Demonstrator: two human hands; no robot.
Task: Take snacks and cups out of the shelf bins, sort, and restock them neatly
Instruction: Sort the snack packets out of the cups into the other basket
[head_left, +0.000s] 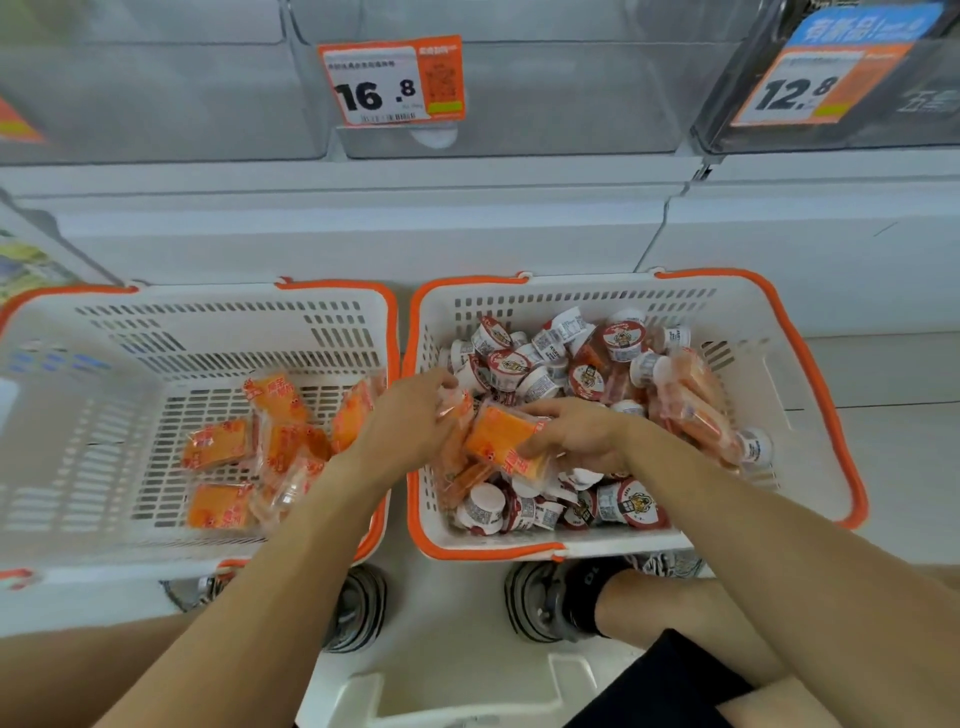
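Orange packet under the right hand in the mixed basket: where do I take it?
Pinch the orange packet by its free left edge, from above. It lies flat and tilted atop the cups, and the right hand covers its right side.

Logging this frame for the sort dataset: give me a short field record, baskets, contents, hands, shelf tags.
left basket: white with orange rim, holds only orange snack packets
right basket: same type, mixed pile of small sealed cups and orange packets
left hand: reaching into right basket, fingers curled on a clear-wrapped orange packet
right hand: in right basket, gripping a flat orange packet
shelf bins: clear, look empty above the baskets
price tags: 16.8, 12.8
sort state: cups not yet separated out
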